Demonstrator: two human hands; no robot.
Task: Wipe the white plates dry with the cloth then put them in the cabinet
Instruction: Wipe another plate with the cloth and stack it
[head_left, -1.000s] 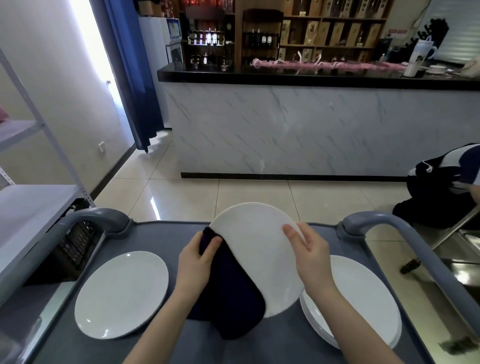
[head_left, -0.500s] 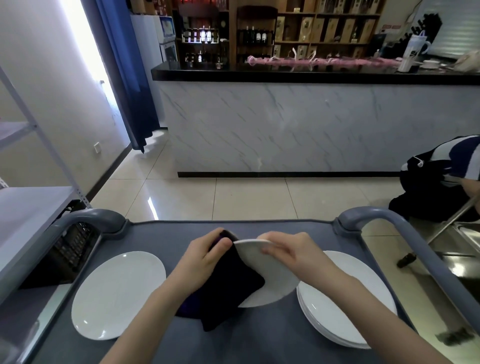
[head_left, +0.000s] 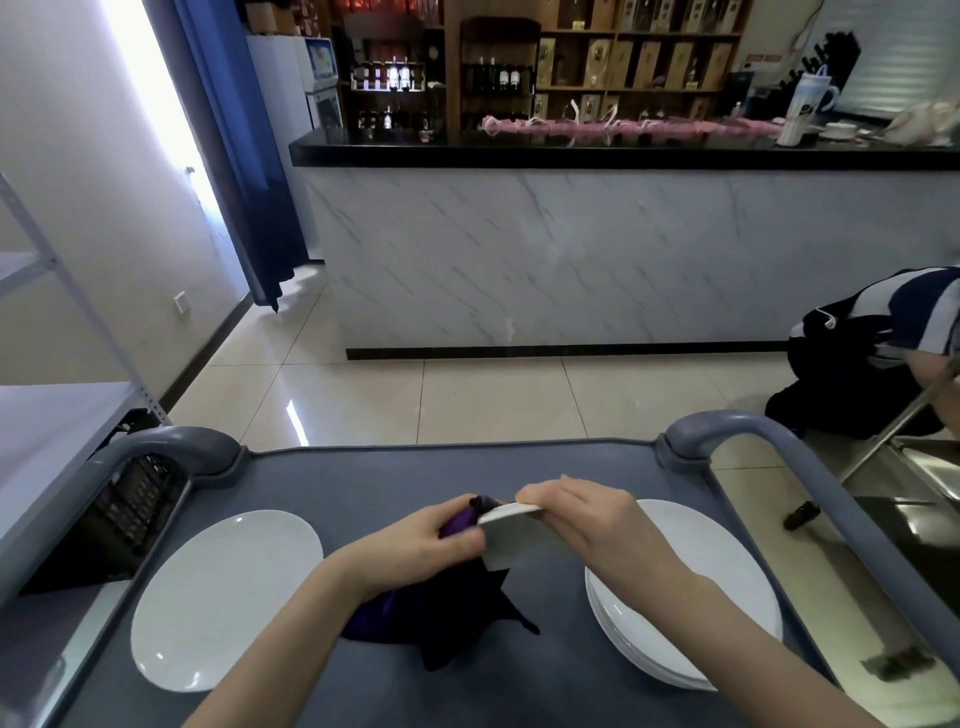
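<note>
Because the white plate (head_left: 511, 540) is glazed, stiff and breakable, and likely slick while damp, it wants a firm hold at the rim. It hangs tilted above the grey tabletop (head_left: 389, 478): the right hand (head_left: 587, 519) curls over its far rim, and the left hand (head_left: 421, 545) pinches its left edge through the soft dark cloth (head_left: 457, 613). A stack of plates (head_left: 727, 571) lies right, a single plate (head_left: 223, 597) left.

Only one cam, head-worn wide-angle, looking forward and down across the cart (head_left: 389, 478). Its near edge drops off the bottom; left hand (head_left: 431, 540) and right hand (head_left: 587, 519) sit close under it, bar counter (head_left: 571, 249) well beyond.
</note>
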